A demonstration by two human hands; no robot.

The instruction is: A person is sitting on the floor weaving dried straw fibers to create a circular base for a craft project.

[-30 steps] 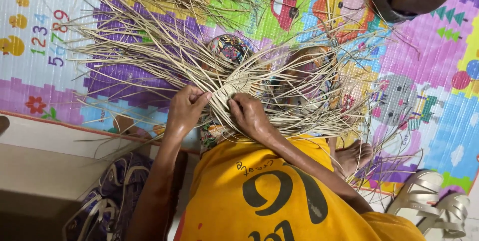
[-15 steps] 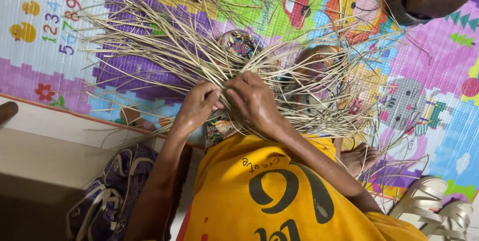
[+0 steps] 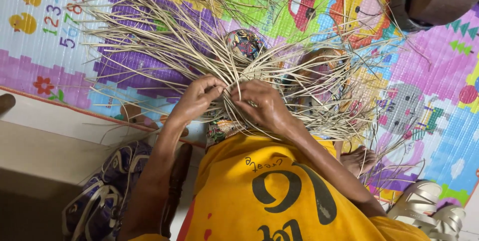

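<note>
Dry straw strips (image 3: 164, 46): left hand (image 3: 197, 99) and right hand (image 3: 262, 106) pinch crossing strands; brittle strips may snap if bent sharply.

Home floor, colourful children's play mat (image 3: 60, 36), sandals (image 3: 429, 211) nearby

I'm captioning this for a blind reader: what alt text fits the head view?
Two hands, left hand and right hand, pinch pale straw strands fanning out from a woven piece over a colourful play mat; the person wears a yellow shirt.
</note>
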